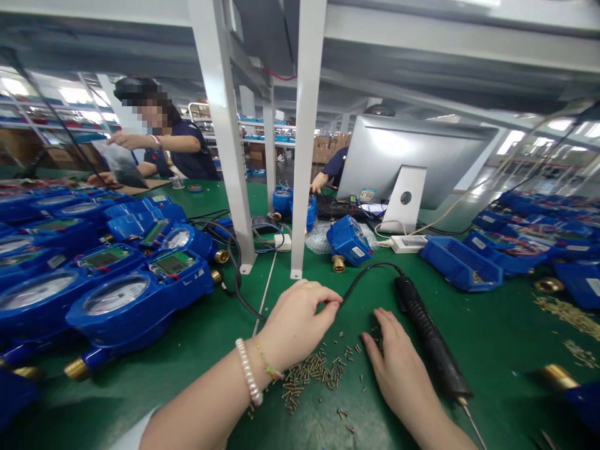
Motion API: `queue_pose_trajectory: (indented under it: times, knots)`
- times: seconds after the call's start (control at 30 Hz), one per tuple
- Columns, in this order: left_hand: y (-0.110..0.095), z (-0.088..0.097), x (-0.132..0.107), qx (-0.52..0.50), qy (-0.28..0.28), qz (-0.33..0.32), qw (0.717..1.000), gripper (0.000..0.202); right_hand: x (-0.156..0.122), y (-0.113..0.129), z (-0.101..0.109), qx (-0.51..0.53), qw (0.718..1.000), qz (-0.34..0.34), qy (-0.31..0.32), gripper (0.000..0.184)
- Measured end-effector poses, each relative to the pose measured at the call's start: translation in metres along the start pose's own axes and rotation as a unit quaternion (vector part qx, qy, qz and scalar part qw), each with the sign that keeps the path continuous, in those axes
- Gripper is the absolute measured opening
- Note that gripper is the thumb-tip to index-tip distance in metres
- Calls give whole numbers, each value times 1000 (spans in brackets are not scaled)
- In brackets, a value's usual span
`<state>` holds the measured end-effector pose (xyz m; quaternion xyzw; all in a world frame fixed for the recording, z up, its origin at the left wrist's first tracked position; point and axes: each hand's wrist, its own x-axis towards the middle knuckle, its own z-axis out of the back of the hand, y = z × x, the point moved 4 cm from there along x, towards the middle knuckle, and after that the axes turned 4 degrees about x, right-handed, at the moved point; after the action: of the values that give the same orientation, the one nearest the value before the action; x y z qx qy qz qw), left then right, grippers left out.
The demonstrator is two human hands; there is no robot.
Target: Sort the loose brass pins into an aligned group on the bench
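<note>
Screws (312, 374) are scattered in a small pile on the green bench (492, 337), low in the frame's centre, between both hands. Left hand (295, 325) is held just above the pile, its grip curled loosely, fingertips drawn together; whether a screw is pinched cannot be told. Right hand (398, 369) is laid flat, grip spread, beside a black electric screwdriver (429, 340). Blue water meters (135, 300) are ranked at left.
</note>
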<state>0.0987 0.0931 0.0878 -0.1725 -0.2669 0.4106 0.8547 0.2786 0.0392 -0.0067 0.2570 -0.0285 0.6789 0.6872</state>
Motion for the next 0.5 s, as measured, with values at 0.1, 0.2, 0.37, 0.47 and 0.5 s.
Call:
queue_pose_trajectory:
  times: [0.1,0.2,0.37,0.47,0.5]
  knots:
    - [11,19,-27,-18,-13,51,998,17,19,1,-3,7,1000,7,1,33]
    - [21,29,-53,-27,-8,85,996,17,37,-2,-6,3,1000,3,-1,30]
    - [36,36,-93,-20,14,115,993,18,60,7,7,1,1000,10,-11,24]
    - [46,34,-113,8,46,114,992,19,53,24,32,21,999,12,-28,13]
    - [49,33,-119,21,59,112,992,20,45,29,40,32,999,14,-26,14]
